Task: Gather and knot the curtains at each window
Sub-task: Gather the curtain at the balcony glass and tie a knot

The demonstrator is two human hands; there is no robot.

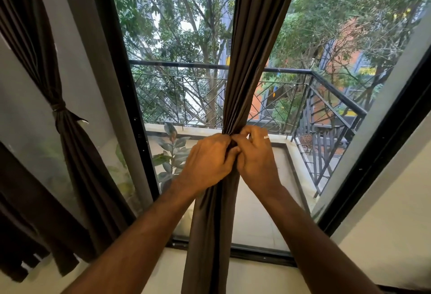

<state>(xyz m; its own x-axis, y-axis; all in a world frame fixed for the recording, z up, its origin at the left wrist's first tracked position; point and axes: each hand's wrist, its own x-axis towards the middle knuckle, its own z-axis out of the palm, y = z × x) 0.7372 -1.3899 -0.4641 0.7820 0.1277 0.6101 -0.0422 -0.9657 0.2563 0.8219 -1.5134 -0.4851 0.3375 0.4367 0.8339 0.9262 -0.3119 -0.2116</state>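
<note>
Curtain [247,65] gathered mid-window | both hands [231,156] pinch it, perhaps knotting

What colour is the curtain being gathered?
Dark brown, plain, no pattern. The head view shows the curtain with both hands gripping its gathered middle.

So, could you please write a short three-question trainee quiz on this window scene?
1. True or false: the dark brown fabric curtain on the left is already tied at its waist.
2. Which hand wears the silver ring?
3. What do the left hand and right hand grip: A) the black metal balcony railing, B) the gathered dark brown middle curtain?

Key: 1 true; 2 right; 3 B.
</note>
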